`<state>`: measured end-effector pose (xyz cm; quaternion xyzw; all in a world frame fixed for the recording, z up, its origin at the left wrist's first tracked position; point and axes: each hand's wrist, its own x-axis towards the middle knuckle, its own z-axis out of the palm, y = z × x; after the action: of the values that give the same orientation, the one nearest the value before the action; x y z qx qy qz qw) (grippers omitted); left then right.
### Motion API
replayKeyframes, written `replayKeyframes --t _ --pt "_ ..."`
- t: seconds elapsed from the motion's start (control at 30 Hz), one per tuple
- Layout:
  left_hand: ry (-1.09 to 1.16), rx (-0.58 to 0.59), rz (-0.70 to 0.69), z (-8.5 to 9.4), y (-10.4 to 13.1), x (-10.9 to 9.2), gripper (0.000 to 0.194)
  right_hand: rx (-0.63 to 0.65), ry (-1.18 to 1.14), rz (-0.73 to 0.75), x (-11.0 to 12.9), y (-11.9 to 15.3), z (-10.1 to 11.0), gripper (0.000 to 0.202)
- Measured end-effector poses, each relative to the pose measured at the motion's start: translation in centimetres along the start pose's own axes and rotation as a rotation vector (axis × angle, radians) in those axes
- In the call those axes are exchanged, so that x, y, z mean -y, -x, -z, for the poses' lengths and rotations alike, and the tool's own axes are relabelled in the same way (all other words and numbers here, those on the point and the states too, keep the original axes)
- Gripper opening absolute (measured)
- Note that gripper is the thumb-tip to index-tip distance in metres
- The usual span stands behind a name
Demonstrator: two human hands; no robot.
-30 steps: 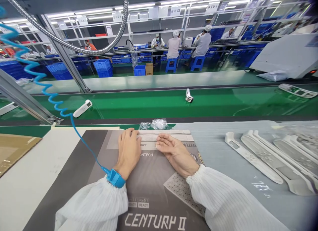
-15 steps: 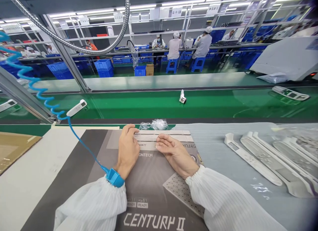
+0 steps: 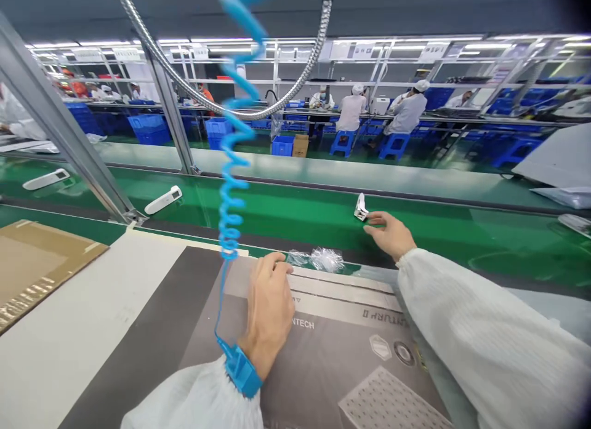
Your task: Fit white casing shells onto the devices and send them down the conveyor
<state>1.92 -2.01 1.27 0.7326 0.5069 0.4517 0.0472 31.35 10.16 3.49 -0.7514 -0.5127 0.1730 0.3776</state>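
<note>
My right hand (image 3: 390, 234) stretches out over the green belt, thumb and fingers apart. Its fingertips are right beside a small white plastic device (image 3: 361, 207); whether they touch it I cannot tell. My left hand (image 3: 271, 300), wearing a blue wrist strap (image 3: 243, 368), hovers at or rests on the far part of a dark printed cardboard sheet (image 3: 323, 349). Its fingers are loosely bent with nothing visible in them. Just past the sheet's far edge lies crumpled clear plastic (image 3: 325, 258), between my two hands.
A coiled blue cord (image 3: 233, 189) hangs in front of my left side. More white handheld devices lie on the belt (image 3: 277, 210), one (image 3: 164, 200) by the metal post (image 3: 168, 109). Brown cardboard (image 3: 46, 256) is at left. Co-workers sit across the aisle.
My right hand has left the cardboard sheet and reached forward to the white device on the belt. My left hand stays over the sheet. The view has turned right, and the blue cord now hangs more centrally.
</note>
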Motion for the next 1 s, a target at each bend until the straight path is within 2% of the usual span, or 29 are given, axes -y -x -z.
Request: replayKeyframes --t 0.07,0.13,0.23,0.3,0.4,0.47,0.57,0.63,0.7,0.77,0.8,0.9,1.0 --pt "-0.015 0.009 0.022 -0.1 0.1 0.0 0.026 -0.077 0.053 0.002 -0.7 -3.0 -1.0 0.041" --pt "-0.022 0.013 0.038 -0.3 0.1 0.2 0.027 -0.101 0.085 0.014 -1.2 -4.7 -2.1 0.044" --pt "-0.016 0.018 0.056 -0.4 0.2 0.4 0.026 -0.079 0.094 0.033 -1.1 -5.4 -3.3 0.037" --pt "-0.007 0.028 0.07 -0.3 0.1 0.3 0.024 -0.059 0.074 0.062 -0.3 -4.8 -3.3 0.038" --pt "0.026 0.035 0.084 0.0 -0.2 0.0 0.019 -0.001 -0.002 0.154 2.1 -2.4 -1.6 0.044" --pt "0.069 0.02 0.094 0.4 -0.5 -0.3 0.018 0.075 -0.104 0.252 4.1 0.2 0.2 0.042" --pt "0.174 0.005 0.126 1.2 -0.7 -1.1 0.037 0.237 -0.257 0.361 6.6 5.4 2.7 0.041" --pt "0.307 0.077 0.168 1.6 -0.7 -1.7 0.05 0.347 -0.316 0.361 7.4 9.0 3.5 0.043" --pt "0.49 0.268 0.235 1.9 -0.6 -2.3 0.051 0.414 -0.334 0.347 7.4 11.9 3.5 0.046" --pt "0.612 0.469 0.294 2.0 -0.4 -2.9 0.04 0.361 -0.288 0.373 6.8 13.9 3.2 0.044" --pt "0.627 0.525 0.311 2.0 -0.4 -3.1 0.035 0.292 -0.24 0.413 6.4 14.6 3.0 0.041" --pt "0.552 0.529 0.31 1.9 -0.2 -3.4 0.026 0.078 -0.047 0.643 5.3 15.6 2.7 0.029" --pt "0.501 0.526 0.283 1.8 -0.2 -3.3 0.023 -0.051 0.206 0.887 5.0 16.0 2.7 0.012"
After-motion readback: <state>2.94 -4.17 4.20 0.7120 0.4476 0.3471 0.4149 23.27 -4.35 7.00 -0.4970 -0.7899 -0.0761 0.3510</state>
